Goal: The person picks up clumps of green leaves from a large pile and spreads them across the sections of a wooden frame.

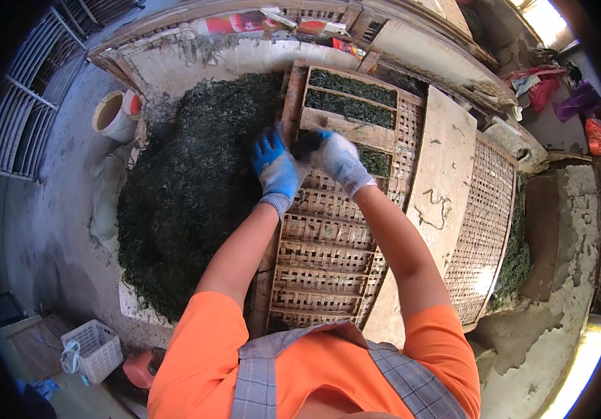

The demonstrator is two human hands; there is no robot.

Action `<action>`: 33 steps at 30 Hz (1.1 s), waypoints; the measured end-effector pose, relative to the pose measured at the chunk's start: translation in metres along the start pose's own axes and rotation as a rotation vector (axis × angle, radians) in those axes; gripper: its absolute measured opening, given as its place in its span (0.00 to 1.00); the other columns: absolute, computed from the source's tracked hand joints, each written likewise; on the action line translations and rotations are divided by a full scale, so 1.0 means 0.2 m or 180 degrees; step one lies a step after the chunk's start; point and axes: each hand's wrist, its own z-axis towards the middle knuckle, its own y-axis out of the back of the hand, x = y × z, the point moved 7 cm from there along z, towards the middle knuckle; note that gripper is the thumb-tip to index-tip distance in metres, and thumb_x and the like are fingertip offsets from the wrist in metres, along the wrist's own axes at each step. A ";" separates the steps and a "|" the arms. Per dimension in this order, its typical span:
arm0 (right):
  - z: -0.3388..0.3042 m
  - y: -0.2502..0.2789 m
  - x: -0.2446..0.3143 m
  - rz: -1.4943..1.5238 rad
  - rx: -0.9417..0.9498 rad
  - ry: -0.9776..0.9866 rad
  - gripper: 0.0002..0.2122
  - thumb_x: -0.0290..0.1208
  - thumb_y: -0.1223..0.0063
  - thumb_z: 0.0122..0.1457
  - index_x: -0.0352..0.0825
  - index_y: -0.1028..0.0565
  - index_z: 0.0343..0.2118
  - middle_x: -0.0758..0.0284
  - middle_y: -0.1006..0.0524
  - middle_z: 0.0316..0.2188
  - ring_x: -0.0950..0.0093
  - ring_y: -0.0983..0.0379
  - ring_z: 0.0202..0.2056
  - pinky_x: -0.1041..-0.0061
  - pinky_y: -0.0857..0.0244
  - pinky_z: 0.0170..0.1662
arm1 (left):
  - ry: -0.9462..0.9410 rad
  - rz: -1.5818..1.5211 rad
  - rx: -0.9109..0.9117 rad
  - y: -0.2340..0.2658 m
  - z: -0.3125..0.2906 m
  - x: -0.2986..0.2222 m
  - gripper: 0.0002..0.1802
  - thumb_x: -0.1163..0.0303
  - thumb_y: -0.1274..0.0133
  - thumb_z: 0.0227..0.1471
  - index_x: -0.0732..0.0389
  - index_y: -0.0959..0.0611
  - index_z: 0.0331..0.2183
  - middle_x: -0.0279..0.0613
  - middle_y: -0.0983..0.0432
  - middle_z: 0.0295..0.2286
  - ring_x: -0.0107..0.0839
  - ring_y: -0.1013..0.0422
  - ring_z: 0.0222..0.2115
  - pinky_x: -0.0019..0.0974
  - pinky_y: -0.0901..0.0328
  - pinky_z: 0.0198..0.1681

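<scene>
A big heap of dark green wet seaweed (188,181) lies on the left. Beside it stands a long wooden frame with a woven bamboo mat (325,244) divided into compartments. The far compartments (351,98) are filled with seaweed. My left hand (274,170), in a blue and white glove, is at the heap's right edge by the frame, fingers spread over the seaweed. My right hand (339,159), gloved the same way, grips a clump of seaweed (307,143) above the mat.
A wooden board (433,209) and a second bamboo mat (485,230) lie to the right. A cream bucket (110,115) stands at far left, a white plastic basket (94,349) on the floor at lower left. Coloured cloths (559,91) lie at upper right.
</scene>
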 end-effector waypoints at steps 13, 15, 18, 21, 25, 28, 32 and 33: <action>0.02 0.18 0.36 -0.1222 -0.0383 -0.0309 0.17 0.41 0.48 0.57 0.46 0.24 0.50 0.61 0.19 0.40 0.62 0.21 0.40 0.66 0.25 0.39 | 0.1922 -0.5478 -0.1682 -0.06 -0.11 0.25 0.14 0.73 0.55 0.58 0.62 0.22 0.45 0.38 0.29 0.46 0.29 0.35 0.47 0.32 0.41 0.54; 0.13 0.00 0.39 -0.2187 0.0674 -0.0455 0.19 0.41 0.45 0.53 0.40 0.23 0.48 0.61 0.20 0.42 0.61 0.23 0.42 0.66 0.25 0.40 | 0.1404 -0.5079 -0.1893 -0.10 -0.10 0.32 0.14 0.77 0.55 0.56 0.64 0.23 0.45 0.41 0.30 0.48 0.29 0.35 0.48 0.32 0.40 0.54; 0.10 0.00 0.30 -0.1747 0.0915 -0.0424 0.15 0.35 0.45 0.51 0.36 0.19 0.40 0.59 0.20 0.42 0.63 0.22 0.44 0.65 0.27 0.44 | 0.1712 -0.5946 -0.2068 -0.21 -0.09 0.40 0.17 0.81 0.56 0.56 0.65 0.24 0.47 0.43 0.32 0.50 0.29 0.36 0.51 0.33 0.41 0.56; 0.04 0.14 0.29 -0.1265 0.0347 -0.0282 0.13 0.35 0.44 0.51 0.38 0.19 0.38 0.58 0.19 0.39 0.63 0.21 0.41 0.66 0.27 0.44 | 0.1533 -0.6110 -0.2298 -0.32 -0.02 0.48 0.16 0.66 0.55 0.61 0.60 0.23 0.49 0.34 0.29 0.45 0.25 0.35 0.45 0.28 0.42 0.52; -0.03 -0.05 0.33 -0.1963 0.0863 -0.0540 0.18 0.36 0.43 0.48 0.43 0.22 0.44 0.57 0.26 0.48 0.59 0.28 0.50 0.67 0.28 0.46 | 0.1307 -0.4940 -0.2564 -0.20 -0.09 0.41 0.16 0.67 0.55 0.62 0.59 0.23 0.49 0.33 0.29 0.43 0.23 0.35 0.42 0.25 0.42 0.51; 0.02 0.00 0.25 -0.1086 0.0033 -0.0444 0.11 0.33 0.45 0.48 0.42 0.19 0.36 0.61 0.20 0.37 0.64 0.21 0.40 0.68 0.27 0.44 | 0.1829 -0.5097 -0.2344 -0.40 -0.08 0.64 0.15 0.72 0.53 0.60 0.60 0.23 0.49 0.36 0.30 0.45 0.27 0.34 0.43 0.27 0.41 0.51; -0.12 0.33 -0.03 -0.1158 -0.0293 -0.0901 0.14 0.39 0.43 0.57 0.46 0.20 0.46 0.64 0.17 0.36 0.70 0.20 0.32 0.71 0.27 0.38 | 0.0779 -0.3196 -0.2045 -0.13 -0.07 0.39 0.21 0.66 0.49 0.56 0.65 0.25 0.51 0.47 0.31 0.50 0.40 0.35 0.50 0.36 0.41 0.55; -0.15 0.35 -0.13 -0.0458 -0.0356 -0.0812 0.14 0.35 0.45 0.58 0.43 0.20 0.46 0.64 0.17 0.35 0.72 0.21 0.32 0.74 0.28 0.37 | 0.0270 -0.2382 -0.1897 -0.02 -0.07 0.25 0.27 0.58 0.45 0.55 0.64 0.26 0.52 0.45 0.32 0.51 0.40 0.36 0.52 0.36 0.41 0.56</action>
